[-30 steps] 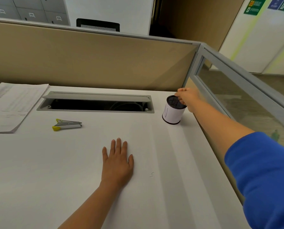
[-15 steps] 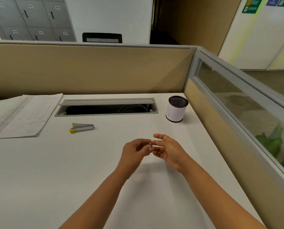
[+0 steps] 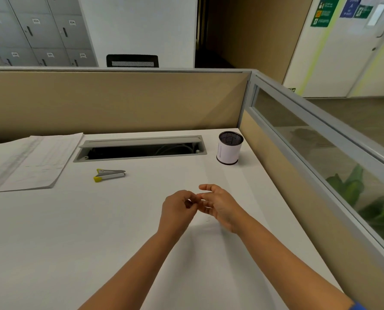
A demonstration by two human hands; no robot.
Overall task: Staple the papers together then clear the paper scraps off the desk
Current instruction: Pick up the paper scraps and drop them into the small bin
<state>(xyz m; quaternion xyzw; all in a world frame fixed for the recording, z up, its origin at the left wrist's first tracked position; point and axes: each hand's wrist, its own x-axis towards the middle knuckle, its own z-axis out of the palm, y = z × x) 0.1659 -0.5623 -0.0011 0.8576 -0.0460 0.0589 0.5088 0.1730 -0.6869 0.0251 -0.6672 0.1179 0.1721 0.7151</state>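
We see a matt white smooth desk, a paper stack, a shiny metal stapler with yellow plastic ends, a black mesh cup wrapped in white paper, glass partition framed in grey metal.

White desk bears papers, stapler, mesh cup.

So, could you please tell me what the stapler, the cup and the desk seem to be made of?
The stapler looks like shiny bare metal, given its silvery glint, with yellow tips that are probably plastic. The cup seems to be black wire mesh, visible at its rim, wrapped in a white paper sleeve. The desk appears to be matte white laminate, smooth and even.
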